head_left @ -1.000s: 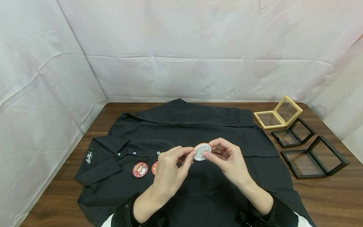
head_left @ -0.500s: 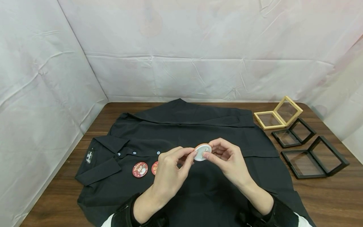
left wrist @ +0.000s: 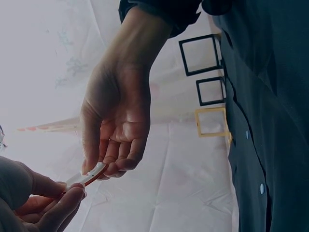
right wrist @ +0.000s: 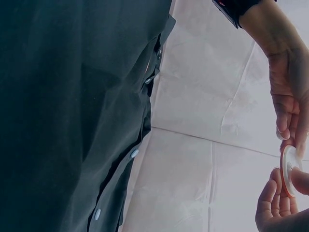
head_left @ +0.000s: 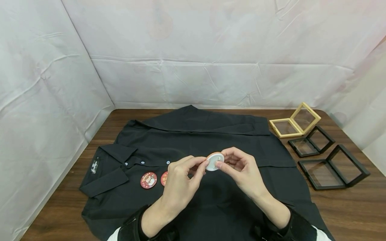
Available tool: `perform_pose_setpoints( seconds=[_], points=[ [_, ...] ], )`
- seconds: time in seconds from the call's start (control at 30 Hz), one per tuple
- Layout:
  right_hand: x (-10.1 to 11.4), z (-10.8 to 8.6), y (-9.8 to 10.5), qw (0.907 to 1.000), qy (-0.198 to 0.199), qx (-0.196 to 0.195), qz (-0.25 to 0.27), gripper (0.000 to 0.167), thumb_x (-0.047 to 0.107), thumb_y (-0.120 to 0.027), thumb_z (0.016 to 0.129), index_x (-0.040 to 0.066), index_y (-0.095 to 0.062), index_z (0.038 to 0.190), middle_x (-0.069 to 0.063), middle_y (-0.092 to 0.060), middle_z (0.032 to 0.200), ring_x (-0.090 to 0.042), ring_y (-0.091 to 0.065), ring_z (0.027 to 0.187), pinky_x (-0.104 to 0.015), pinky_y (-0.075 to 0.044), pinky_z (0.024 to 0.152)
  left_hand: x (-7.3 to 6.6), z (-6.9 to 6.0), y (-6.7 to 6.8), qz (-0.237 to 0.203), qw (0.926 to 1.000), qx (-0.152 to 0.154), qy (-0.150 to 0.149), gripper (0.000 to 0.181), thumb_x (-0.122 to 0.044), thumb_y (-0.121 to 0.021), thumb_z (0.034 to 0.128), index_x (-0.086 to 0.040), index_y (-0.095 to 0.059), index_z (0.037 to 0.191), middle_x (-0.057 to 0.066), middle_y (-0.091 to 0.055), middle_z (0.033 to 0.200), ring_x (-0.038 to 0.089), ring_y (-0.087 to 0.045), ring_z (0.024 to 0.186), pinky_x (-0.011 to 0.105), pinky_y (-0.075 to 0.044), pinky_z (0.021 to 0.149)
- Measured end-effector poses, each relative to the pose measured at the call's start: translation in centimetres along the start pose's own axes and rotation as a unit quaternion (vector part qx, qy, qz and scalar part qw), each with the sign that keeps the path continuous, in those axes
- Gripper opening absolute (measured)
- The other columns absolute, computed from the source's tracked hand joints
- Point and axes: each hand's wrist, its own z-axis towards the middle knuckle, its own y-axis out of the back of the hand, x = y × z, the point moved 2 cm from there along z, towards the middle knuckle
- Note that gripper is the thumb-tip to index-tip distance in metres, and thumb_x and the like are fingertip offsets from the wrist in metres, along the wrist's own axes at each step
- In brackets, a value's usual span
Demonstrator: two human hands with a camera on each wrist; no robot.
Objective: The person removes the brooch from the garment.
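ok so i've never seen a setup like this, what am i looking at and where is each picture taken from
There's no machine here, just a person working with a bare left hand and right hand. The wide picture comes from a camera worn on the head, looking forward and down. The other two come from cameras on the left and right wrists. A black shirt lies spread on a brown table. On it are a red badge and a second badge, partly hidden by the left hand. To the right sit a yellow frame, a small black frame and a larger black frame, all open. Both hands pinch one white-backed badge.
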Motion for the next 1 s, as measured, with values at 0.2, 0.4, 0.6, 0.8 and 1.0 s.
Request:
perform_pose_setpoints(
  seconds=[0.2,0.4,0.6,0.8,1.0],
  points=[
    [-0.07,-0.02,-0.03,1.0,-0.007,0.0,-0.003,0.02,-0.011,-0.06,0.077,-0.008,-0.056,0.096,-0.008,-0.062,0.084,-0.016,-0.06,0.073,-0.027,-0.051,0.067,0.0,0.08,0.1,0.004,1.0,-0.001,0.001,0.007,0.001,-0.069,0.074,0.001,-0.067,0.081,0.002,-0.063,0.068,0.001,-0.058,0.057,0.011,-0.046,0.053],
    [-0.08,-0.02,-0.04,0.9999,-0.009,-0.001,-0.004,0.021,-0.012,-0.06,0.077,-0.008,-0.055,0.097,-0.008,-0.062,0.084,-0.015,-0.06,0.073,-0.027,-0.051,0.067,0.02,0.11,0.12,0.006,1.0,-0.001,0.002,0.007,0.001,-0.069,0.0738,0.001,-0.067,0.081,0.001,-0.063,0.068,0.002,-0.058,0.057,0.011,-0.046,0.052],
    [-0.05,-0.04,0.01,0.9999,-0.011,-0.005,-0.007,0.021,-0.013,-0.06,0.076,-0.008,-0.056,0.096,-0.008,-0.062,0.084,-0.015,-0.06,0.073,-0.027,-0.051,0.066,0.26,0.16,0.06,-0.001,1.0,-0.002,0.002,0.006,0.0,-0.068,0.0745,0.001,-0.067,0.08,0.002,-0.063,0.068,0.003,-0.058,0.056,0.011,-0.046,0.052],
    [-0.06,-0.08,0.12,0.9989,-0.043,-0.006,-0.017,0.02,-0.005,-0.064,0.077,-0.005,-0.057,0.095,-0.009,-0.062,0.084,-0.017,-0.06,0.074,-0.029,-0.051,0.068,0.52,0.27,0.12,-0.017,0.9998,-0.004,0.007,0.007,0.001,-0.068,0.0747,0.002,-0.067,0.081,0.004,-0.064,0.07,0.003,-0.059,0.056,0.012,-0.047,0.054],
    [0.19,-0.06,0.13,0.9986,-0.05,-0.007,-0.019,0.02,-0.003,-0.064,0.077,-0.004,-0.058,0.096,-0.01,-0.062,0.084,-0.018,-0.06,0.074,-0.03,-0.051,0.068,0.59,0.36,0.25,-0.02,0.9997,-0.008,0.012,0.007,0.002,-0.068,0.0744,0.003,-0.067,0.081,0.004,-0.064,0.07,0.002,-0.059,0.056,0.012,-0.047,0.054]
  ],
)
